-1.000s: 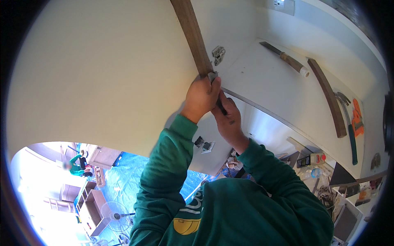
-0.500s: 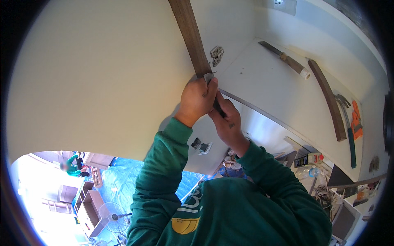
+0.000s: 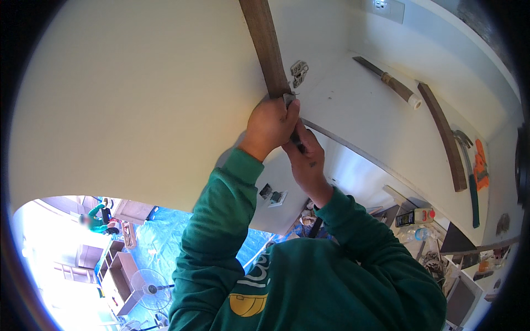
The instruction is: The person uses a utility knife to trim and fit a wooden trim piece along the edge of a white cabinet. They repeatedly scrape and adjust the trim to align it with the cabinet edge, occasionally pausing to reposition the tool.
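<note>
A dark brown wooden strip (image 3: 262,44) runs down along the edge of a cream panel (image 3: 138,105). At its lower end, my left hand (image 3: 271,124) is closed on a flat metal blade tool (image 3: 289,98), thumb pressed against it, with the blade touching the wood. My right hand (image 3: 306,160), just below and to the right, grips the same tool's dark lower part, mostly hidden by my fingers. A metal hinge (image 3: 298,73) sits on the white surface right of the strip.
A white shelf (image 3: 364,124) carries a wood-handled blade (image 3: 400,91), another wooden strip (image 3: 441,135), a hammer (image 3: 473,204) and an orange tool (image 3: 480,171). Below are blue sheeting (image 3: 163,237), a fan (image 3: 149,287), cluttered bottles (image 3: 417,217) and a co-worker (image 3: 95,220).
Both hands have shifted very slightly upward along the wooden strip, keeping their grip on the tool. The view has shifted a little; the items on the shelf look undisturbed.
</note>
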Demonstrator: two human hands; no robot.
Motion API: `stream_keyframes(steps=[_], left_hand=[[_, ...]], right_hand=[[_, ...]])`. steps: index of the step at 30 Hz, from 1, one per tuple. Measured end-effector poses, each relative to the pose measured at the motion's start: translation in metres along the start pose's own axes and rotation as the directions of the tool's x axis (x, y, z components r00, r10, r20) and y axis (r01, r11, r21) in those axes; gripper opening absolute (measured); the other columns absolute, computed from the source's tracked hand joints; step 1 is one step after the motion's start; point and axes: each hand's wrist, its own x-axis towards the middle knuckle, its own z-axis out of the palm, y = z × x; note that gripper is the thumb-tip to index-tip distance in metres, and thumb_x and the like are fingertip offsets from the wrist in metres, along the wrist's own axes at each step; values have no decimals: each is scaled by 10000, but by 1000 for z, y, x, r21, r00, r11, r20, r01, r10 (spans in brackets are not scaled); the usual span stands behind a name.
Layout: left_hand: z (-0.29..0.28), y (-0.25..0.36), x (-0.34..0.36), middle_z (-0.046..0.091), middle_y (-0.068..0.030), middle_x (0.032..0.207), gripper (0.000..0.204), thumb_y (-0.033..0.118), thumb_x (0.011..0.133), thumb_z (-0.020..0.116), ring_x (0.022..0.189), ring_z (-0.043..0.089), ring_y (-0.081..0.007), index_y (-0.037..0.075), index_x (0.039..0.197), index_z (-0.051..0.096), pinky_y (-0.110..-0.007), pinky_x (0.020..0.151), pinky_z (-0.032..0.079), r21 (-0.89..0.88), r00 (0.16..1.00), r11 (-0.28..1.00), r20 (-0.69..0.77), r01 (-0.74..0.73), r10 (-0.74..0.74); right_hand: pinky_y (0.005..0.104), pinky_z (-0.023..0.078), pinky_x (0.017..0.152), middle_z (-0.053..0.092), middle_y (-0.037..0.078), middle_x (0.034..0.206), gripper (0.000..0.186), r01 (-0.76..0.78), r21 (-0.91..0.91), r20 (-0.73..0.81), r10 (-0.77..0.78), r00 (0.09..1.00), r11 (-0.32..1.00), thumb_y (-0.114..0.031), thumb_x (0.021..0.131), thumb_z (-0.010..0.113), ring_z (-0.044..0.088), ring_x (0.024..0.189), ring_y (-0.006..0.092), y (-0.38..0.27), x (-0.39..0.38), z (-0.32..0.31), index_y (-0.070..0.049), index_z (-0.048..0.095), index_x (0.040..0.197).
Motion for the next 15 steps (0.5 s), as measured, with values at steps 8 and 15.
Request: stream_keyframes(steps=[8,15], left_hand=[[-5,11,-16,657,-243,705,445,361,1009,585,704,669,-448,3,766,690,-516,653,533,-209,992,972,-40,107,-117],[3,-1,-11,649,-247,688,448,360,1001,604,674,663,-450,2,746,689,-518,623,528,-217,996,976,-76,31,-49]], right_hand=[[289,510,732,618,96,947,624,80,-219,42,-73,996,973,-10,912,722,600,805,156,-18,-3,-6,-15,519,1502],[293,505,736,617,98,937,638,95,-199,73,-82,994,975,5,902,727,595,806,157,-18,3,-10,-16,517,1504]])
